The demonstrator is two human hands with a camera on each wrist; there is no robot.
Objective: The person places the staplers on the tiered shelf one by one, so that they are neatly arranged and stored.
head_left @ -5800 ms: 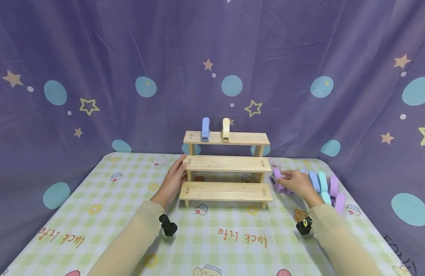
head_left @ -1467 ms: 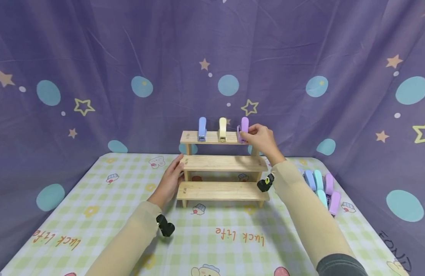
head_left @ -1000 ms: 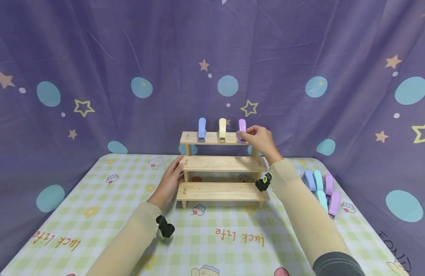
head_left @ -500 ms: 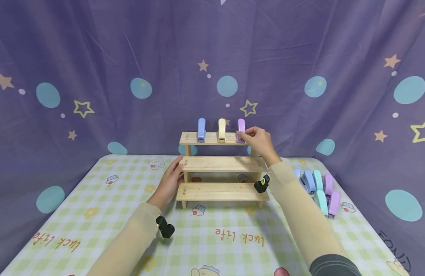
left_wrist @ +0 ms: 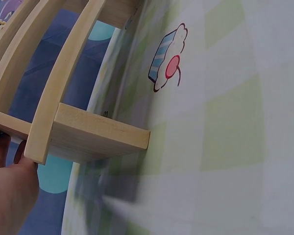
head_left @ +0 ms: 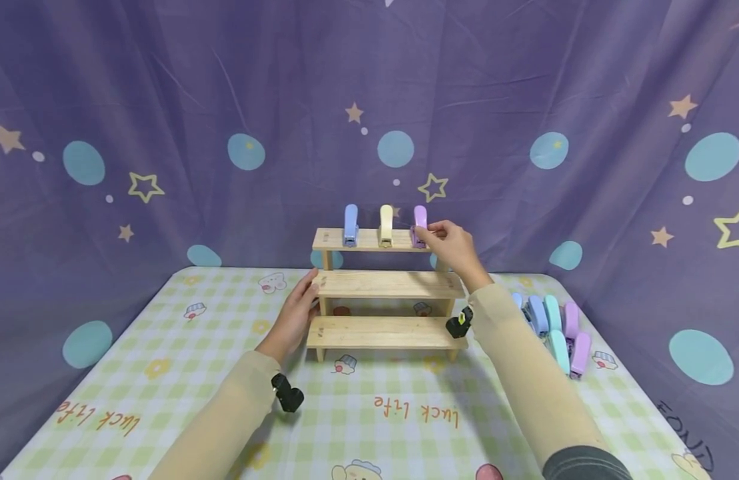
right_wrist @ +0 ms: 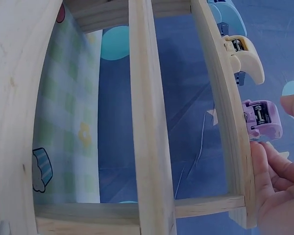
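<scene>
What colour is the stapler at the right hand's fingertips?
Light purple; the stapler by the right hand shows best in the right wrist view.

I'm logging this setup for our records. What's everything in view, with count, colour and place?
Curtain: one, purple, stars and dots, back and sides
Cloth: one, green-white check with prints, below everything
Shelf: one, pale wood, three tiers, on cloth
Blue stapler: one, shelf top, left
Cream stapler: one, shelf top, middle
Purple stapler: one, shelf top, right
Other staplers: at least six, blue, teal, purple, right side
Cameras: two, black, at wrists
Sleeves: two, mostly beige, forearms
Left hand: one, shelf's left end
Right hand: one, at purple stapler
</scene>
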